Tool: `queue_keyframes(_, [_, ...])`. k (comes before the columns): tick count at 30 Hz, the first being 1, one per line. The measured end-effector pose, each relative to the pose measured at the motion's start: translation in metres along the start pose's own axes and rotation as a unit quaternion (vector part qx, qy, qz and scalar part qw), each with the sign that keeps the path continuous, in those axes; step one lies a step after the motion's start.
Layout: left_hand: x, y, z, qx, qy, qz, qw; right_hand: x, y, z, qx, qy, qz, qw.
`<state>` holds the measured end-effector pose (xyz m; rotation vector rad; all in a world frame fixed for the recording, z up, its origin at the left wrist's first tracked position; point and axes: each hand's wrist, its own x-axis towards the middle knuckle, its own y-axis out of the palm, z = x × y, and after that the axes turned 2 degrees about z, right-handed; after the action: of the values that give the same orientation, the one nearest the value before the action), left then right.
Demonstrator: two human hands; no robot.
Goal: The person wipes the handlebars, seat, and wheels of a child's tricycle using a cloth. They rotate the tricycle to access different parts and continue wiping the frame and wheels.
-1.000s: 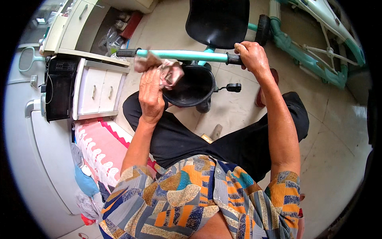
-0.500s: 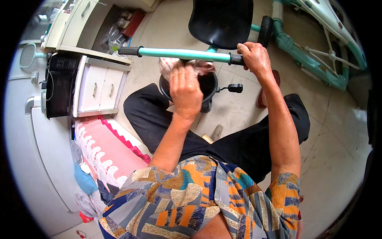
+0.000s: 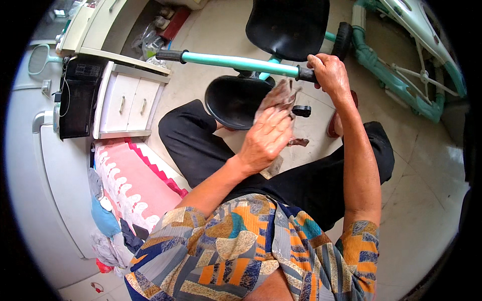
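A child's tricycle stands before me, with a turquoise handlebar that ends in black grips. My right hand is closed round the right grip. In my left hand is a crumpled pinkish-brown rag; it hangs out past the fingers on both sides. That hand is just right of a black, rounded, bowl-like part below the handlebar. A black pedal shows beside the rag. Beyond the bar lies the black seat, with a black wheel to its right.
On the left stand a white cabinet and a bench with a pink cover. Turquoise pipes and a white-and-turquoise frame are at the far right. My legs in black trousers flank the tricycle on the tiled floor.
My left hand has moved right with the rag, from over the black bowl-like part to its right side. The handlebar has tilted and shifted slightly right, with my right hand still on its grip.
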<state>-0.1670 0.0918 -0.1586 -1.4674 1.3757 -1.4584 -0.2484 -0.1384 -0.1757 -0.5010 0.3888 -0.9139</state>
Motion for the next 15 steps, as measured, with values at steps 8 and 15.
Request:
queue_keyframes(8, [-0.066,-0.047,0.026,-0.034,-0.035,-0.087,0.995,-0.003,-0.002,0.002,-0.006,0.011,0.007,1.000])
queue_keyframes(15, [-0.050,-0.064,0.117,-0.207,-0.447,-0.442,0.750,-0.005,0.000,0.003,0.001,0.014,-0.012,1.000])
